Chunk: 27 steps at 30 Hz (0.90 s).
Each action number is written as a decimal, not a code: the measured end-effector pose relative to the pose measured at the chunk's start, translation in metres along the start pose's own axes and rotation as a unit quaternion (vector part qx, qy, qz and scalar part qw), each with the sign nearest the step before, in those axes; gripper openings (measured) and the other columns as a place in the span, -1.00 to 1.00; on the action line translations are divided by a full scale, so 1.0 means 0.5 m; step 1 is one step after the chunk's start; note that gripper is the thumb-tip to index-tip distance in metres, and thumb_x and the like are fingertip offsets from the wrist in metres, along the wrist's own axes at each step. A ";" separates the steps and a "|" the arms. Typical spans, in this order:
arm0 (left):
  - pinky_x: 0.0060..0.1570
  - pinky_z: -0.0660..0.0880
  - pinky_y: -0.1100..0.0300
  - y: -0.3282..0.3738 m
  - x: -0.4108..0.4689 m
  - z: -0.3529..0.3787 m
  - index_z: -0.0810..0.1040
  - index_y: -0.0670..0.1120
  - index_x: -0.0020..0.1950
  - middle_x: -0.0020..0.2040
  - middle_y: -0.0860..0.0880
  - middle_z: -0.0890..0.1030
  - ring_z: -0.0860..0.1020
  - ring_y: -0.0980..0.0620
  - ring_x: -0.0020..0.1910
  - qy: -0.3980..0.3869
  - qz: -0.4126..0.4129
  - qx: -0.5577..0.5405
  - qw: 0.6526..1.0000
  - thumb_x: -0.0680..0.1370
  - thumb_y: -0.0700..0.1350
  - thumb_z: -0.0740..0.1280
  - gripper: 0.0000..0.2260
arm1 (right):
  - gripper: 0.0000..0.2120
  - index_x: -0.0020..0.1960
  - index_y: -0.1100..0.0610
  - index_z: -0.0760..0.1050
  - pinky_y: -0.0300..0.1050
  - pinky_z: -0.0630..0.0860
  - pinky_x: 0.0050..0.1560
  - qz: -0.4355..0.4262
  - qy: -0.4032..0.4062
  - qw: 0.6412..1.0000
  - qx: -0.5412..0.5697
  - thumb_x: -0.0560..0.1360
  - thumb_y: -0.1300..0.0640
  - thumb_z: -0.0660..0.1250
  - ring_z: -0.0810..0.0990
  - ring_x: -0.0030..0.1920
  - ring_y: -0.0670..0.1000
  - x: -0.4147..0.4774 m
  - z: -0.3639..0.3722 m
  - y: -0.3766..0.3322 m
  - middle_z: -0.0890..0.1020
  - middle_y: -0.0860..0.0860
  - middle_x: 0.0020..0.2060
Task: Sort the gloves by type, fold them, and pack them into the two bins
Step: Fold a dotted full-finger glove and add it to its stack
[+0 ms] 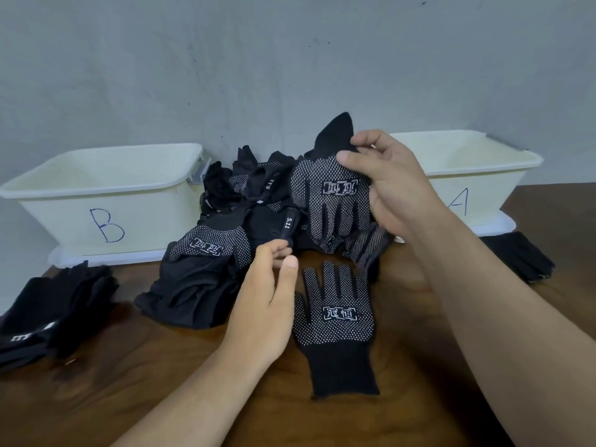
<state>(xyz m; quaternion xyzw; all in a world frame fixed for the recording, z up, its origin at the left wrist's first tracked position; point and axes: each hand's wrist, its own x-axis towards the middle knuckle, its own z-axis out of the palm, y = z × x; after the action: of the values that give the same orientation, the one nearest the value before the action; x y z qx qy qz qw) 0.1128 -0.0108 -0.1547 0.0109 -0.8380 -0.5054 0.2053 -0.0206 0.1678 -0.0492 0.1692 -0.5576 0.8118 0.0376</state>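
Note:
My right hand [392, 185] holds a black dotted knit glove [325, 191] up by its cuff, fingers hanging down, above the pile of black gloves [245, 214] in the middle. A second dotted glove [335, 317] lies flat on the table, palm up, fingers pointing away from me. My left hand [264, 304] hovers beside that flat glove with relaxed fingers, its fingertips close to a strap marked 5.11 [288, 224]; it holds nothing that I can see. Bin B [64, 188] stands at the left, bin A [503, 166] at the right.
A stack of black gloves [48, 304] lies at the left table edge in front of bin B. Another dark glove stack [519, 256] sits at the right in front of bin A. The wooden table [129, 382] meets a grey wall behind the bins.

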 end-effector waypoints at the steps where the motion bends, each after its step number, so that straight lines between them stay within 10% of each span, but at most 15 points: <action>1: 0.24 0.30 0.54 0.001 0.000 -0.002 0.45 0.11 0.46 0.29 0.24 0.57 0.47 0.38 0.31 0.006 -0.006 -0.018 1.000 0.74 0.08 0.16 -0.70 | -0.70 0.08 0.13 0.61 0.14 0.56 0.41 0.008 -0.007 1.000 -0.001 0.44 0.40 0.55 0.69 0.13 0.08 -0.013 -0.003 0.001 0.66 0.19 0.08; 6: 0.19 0.28 0.58 0.006 -0.004 -0.004 0.40 0.10 0.52 0.33 0.25 0.57 0.48 0.38 0.30 -0.003 0.003 -0.048 0.999 0.74 0.03 0.18 -0.67 | -0.51 0.45 0.24 0.46 0.06 0.63 0.29 0.036 -0.035 0.998 0.025 0.56 0.51 0.34 0.69 0.28 0.18 -0.086 -0.031 -0.012 0.69 0.22 0.26; 13: 0.40 0.39 0.31 0.023 -0.022 -0.001 0.38 0.12 0.59 0.40 0.23 0.56 0.49 0.31 0.40 -0.063 0.017 -0.150 0.987 0.62 0.18 0.24 -0.48 | -0.55 0.48 0.21 0.49 0.16 0.49 0.45 0.091 -0.093 0.991 0.011 0.62 0.42 0.29 0.61 0.40 0.21 -0.180 -0.043 0.010 0.65 0.20 0.35; 17: 0.21 0.54 0.16 0.037 -0.015 -0.007 0.67 0.02 0.28 0.16 0.07 0.73 0.66 0.15 0.19 -0.071 -0.019 -0.254 0.964 0.63 0.10 0.28 -0.69 | -0.59 0.44 0.21 0.54 0.14 0.50 0.46 0.109 -0.104 0.988 0.017 0.62 0.42 0.31 0.64 0.36 0.18 -0.206 -0.022 0.035 0.67 0.19 0.31; 22: 0.19 0.59 -0.12 0.014 0.003 -0.002 0.69 -0.04 0.17 0.10 -0.08 0.76 0.71 -0.09 0.14 -0.026 -0.055 -0.259 0.964 0.71 -0.09 0.33 -0.85 | -0.69 0.29 -0.08 0.66 0.06 0.58 0.37 0.070 -0.060 0.970 -0.225 0.63 0.24 0.41 0.71 0.20 -0.09 -0.190 -0.044 0.042 0.75 -0.11 0.14; 27: 0.40 0.46 -0.29 -0.012 0.023 0.003 0.60 0.02 0.27 0.16 0.00 0.73 0.67 -0.08 0.23 0.018 -0.065 -0.238 0.969 0.66 0.11 0.33 -0.74 | -0.60 0.30 -0.26 0.60 -0.15 0.46 0.32 0.044 -0.060 0.841 -0.537 0.56 0.13 0.46 0.57 0.18 -0.17 -0.166 -0.144 0.034 0.62 -0.25 0.13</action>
<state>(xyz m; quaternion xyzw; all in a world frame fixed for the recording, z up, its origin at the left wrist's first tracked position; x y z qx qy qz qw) 0.1005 -0.0153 -0.1567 0.0254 -0.6876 -0.7020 0.1835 0.0363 0.2380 -0.1138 0.1465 -0.9140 0.3746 0.0536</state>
